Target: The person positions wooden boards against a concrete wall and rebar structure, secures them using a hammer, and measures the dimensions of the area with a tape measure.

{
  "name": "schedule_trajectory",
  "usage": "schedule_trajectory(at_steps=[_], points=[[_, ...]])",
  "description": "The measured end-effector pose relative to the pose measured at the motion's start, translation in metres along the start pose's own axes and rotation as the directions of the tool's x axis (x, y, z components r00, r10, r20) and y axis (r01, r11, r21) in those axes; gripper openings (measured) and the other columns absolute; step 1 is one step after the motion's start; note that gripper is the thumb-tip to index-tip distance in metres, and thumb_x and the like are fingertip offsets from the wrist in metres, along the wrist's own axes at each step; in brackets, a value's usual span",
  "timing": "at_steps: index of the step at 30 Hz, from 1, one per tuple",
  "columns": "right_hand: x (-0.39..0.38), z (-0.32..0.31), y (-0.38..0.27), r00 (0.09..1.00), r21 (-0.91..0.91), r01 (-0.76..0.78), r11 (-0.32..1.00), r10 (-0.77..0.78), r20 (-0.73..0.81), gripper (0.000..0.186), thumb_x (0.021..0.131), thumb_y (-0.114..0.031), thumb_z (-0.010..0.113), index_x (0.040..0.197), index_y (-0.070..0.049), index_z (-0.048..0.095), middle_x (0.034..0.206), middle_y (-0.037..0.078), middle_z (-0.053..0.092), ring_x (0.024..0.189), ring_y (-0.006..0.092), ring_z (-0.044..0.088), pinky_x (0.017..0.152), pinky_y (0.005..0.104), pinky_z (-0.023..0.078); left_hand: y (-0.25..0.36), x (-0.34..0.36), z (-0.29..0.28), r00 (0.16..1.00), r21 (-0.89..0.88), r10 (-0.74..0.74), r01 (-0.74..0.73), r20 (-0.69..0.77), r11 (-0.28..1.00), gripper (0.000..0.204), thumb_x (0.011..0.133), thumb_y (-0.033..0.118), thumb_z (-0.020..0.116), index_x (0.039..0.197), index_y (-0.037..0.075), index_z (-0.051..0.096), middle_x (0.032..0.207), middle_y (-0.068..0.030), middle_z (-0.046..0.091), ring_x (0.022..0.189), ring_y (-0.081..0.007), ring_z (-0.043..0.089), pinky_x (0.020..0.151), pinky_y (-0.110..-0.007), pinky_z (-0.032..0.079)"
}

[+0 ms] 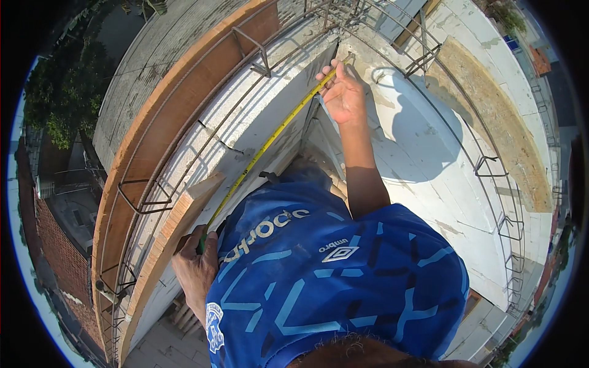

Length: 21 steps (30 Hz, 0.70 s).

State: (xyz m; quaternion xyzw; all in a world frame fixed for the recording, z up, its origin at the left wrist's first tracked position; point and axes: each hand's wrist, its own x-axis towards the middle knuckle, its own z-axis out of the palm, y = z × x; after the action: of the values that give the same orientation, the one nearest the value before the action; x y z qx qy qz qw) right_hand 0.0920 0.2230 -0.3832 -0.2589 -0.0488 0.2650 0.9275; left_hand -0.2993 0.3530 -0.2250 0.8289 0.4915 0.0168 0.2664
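Note:
A yellow tape measure blade [261,153] is stretched in a straight line along the white block wall [236,138]. My left hand [195,267] is closed around the tape measure's case, of which only a bit of green shows between the fingers. That hand lies beside the end of a wooden board [169,236]. At the far end, my right hand [342,95] grips the blade with curled fingers, near the corner where two walls meet. The blade's tip reaches just past those fingers, against the rough mortar [356,52].
Steel rebar cages [423,64] run along both wall tops. Brown formwork panel [184,92] stands outside the left wall, beside a grey corrugated roof [147,58]. A second white wall [423,178] curves off to the right, with a plywood sheet [491,116] beyond its rebar.

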Motion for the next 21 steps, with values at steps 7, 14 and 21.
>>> schedule_trajectory(at_steps=[7, 14, 21], points=[[0.021, -0.013, 0.02, 0.992, 0.025, -0.099, 0.995, 0.101, -0.073, 0.028, 0.094, -0.031, 0.073, 0.108, -0.009, 0.062, 0.079, 0.0, 0.053, 0.07, 0.0145, 0.053, 0.06, 0.0278, 0.04, 0.007, -0.001, 0.002, 1.0, -0.094, 0.017, -0.019, -0.018, 0.995, 0.041, 0.09, 0.03, 0.075, 0.113, -0.003, 0.074, 0.097, -0.0228, 0.073, 0.092, -0.0291, 0.07, 0.085, -0.039, 0.053], [0.033, -0.012, 0.008, 0.993, 0.096, -0.077, 0.992, 0.085, -0.077, 0.026, 0.092, -0.029, 0.076, 0.103, -0.008, 0.065, 0.072, -0.001, 0.053, 0.061, 0.0132, 0.051, 0.054, 0.0268, 0.037, -0.021, -0.005, 0.006, 0.99, -0.174, 0.053, -0.075, -0.13, 0.982, 0.041, 0.09, 0.032, 0.078, 0.112, -0.003, 0.074, 0.1, -0.0195, 0.073, 0.095, -0.0294, 0.068, 0.089, -0.041, 0.052], [0.047, -0.015, 0.012, 0.983, 0.039, -0.086, 0.996, 0.091, -0.16, 0.025, 0.09, -0.028, 0.078, 0.099, -0.007, 0.066, 0.075, 0.0, 0.058, 0.064, 0.0133, 0.054, 0.056, 0.0265, 0.039, -0.001, -0.01, 0.014, 0.99, -0.11, -0.085, 0.073, -0.109, 0.991, 0.038, 0.084, 0.022, 0.081, 0.112, -0.002, 0.074, 0.11, -0.0199, 0.072, 0.102, -0.028, 0.068, 0.091, -0.041, 0.052]])
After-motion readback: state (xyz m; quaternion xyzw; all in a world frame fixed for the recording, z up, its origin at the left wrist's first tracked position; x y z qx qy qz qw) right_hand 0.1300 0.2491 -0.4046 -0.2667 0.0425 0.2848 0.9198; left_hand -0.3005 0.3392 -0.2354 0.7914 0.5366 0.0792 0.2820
